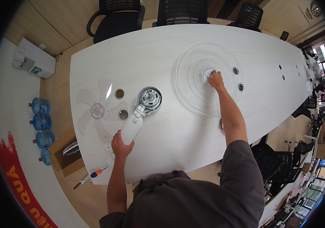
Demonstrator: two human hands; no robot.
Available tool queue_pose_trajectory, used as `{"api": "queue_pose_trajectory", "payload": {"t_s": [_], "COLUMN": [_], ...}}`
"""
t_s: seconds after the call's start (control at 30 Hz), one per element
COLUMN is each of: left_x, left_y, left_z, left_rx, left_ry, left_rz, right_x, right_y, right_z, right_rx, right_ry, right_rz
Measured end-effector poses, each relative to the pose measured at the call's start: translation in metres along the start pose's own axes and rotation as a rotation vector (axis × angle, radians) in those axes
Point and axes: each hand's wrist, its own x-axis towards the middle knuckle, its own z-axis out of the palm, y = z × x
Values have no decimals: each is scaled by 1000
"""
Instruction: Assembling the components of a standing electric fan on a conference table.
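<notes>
My left hand [122, 144] is wrapped round the lower end of a white fan neck [132, 128]. At the neck's upper end sits the fan motor [150, 98], its round metal face turned up on the white table [162, 144]. Farther right, my right hand [215, 80] has its fingers closed on the hub of a round white wire fan grille [193, 78], which lies on the table. A clear fan blade [98, 110] with several petals rests left of the motor. Nothing else touches either hand.
An orange and blue screwdriver [99, 172] lies at the table's near left corner. A cardboard box [69, 154] stands beside that edge, with blue water bottles [42, 122] beyond. Black chairs [182, 10] line the far side. Round holes [120, 94] pierce the tabletop.
</notes>
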Motion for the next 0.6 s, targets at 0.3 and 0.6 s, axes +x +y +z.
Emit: {"api": "queue_pose_trajectory", "payload": {"t_s": [0.3,0.6], "left_x": [1,-1], "left_y": [-8,-6], "left_z": [4,4], "left_rx": [-6,4], "left_ry": [24,40], "left_rz": [9,29], "right_x": [-42,-69], "right_y": [38,-11], "right_z": [-38,-76], "right_rx": [85,562], "right_ry": [336,403], "right_rz": [-228,-318]}}
